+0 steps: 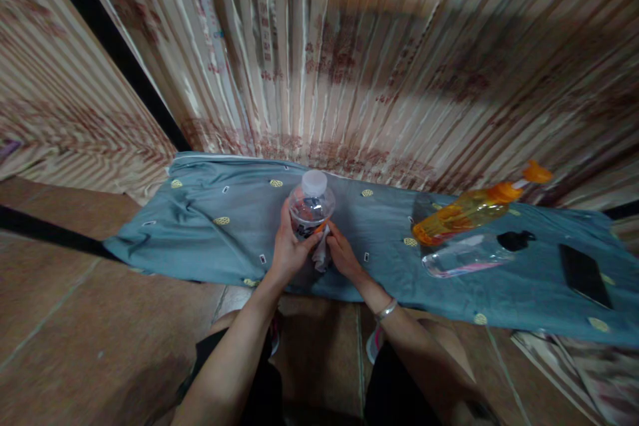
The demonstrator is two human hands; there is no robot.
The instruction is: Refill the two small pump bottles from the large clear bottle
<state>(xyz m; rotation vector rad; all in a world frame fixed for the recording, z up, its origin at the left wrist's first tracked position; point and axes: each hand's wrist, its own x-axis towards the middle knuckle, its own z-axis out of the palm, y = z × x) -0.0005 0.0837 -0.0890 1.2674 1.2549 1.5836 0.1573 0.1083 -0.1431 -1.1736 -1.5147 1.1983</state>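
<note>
A clear plastic bottle (319, 205) with a white cap (314, 183) stands upright on the blue-green cloth in front of me. My left hand (289, 246) is wrapped around the bottle's left side. On the bottle's near right side, my right hand (342, 249) pinches a crumpled white tissue (321, 256) close against it. The left thumb reaches over to an orange patch between the hands, which I cannot make out clearly. The lower part of the bottle is hidden behind the fingers.
On the right lie an orange pump bottle (452, 215), a clear bottle with a black top (469, 255) and a dark phone (584, 275). A patterned curtain (344, 66) hangs behind the cloth-covered bench (200, 239). A black pole (114, 46) slants at the left.
</note>
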